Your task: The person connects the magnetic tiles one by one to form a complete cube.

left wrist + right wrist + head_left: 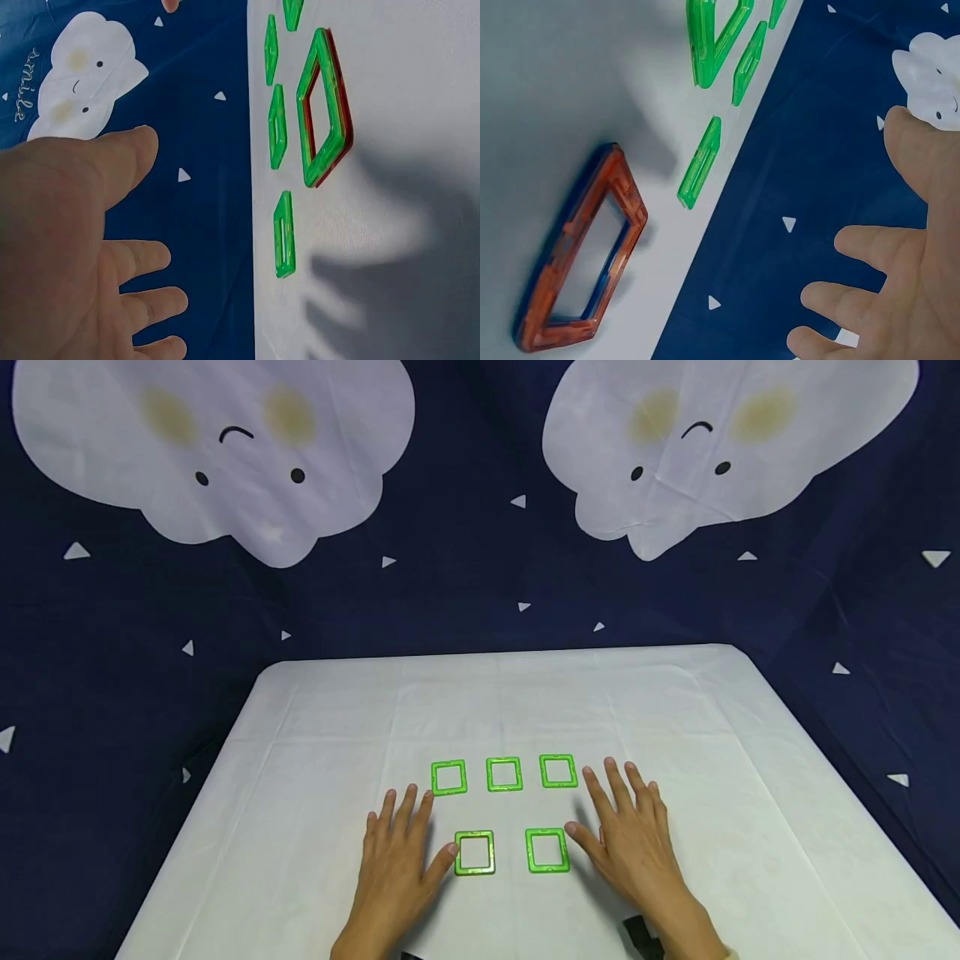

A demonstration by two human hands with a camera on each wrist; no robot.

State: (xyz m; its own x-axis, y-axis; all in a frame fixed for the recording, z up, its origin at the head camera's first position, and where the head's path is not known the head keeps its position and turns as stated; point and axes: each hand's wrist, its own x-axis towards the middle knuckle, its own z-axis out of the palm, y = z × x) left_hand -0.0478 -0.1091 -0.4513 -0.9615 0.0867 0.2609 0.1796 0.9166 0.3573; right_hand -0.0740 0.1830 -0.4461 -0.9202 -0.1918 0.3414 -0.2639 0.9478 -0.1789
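Observation:
Green square magnetic tiles lie on the white table in two rows: three at the back, with a left tile (449,790), middle tile (505,787) and right tile (558,784), and two in front. Under the front left green tile (341,139) a red tile (346,112) shows along the edge. My left hand (393,868) hovers with fingers spread, its thumb tip overlapping that stack in the head view. Fingers apart, my right hand (637,843) is raised beside the front right tile (547,869). Neither hand holds anything.
In the right wrist view, an orange-red square tile (619,184) rests on a blue one (544,259); the head view does not show them. A navy cloth (465,610) with white clouds and triangles hangs behind the white table (337,718).

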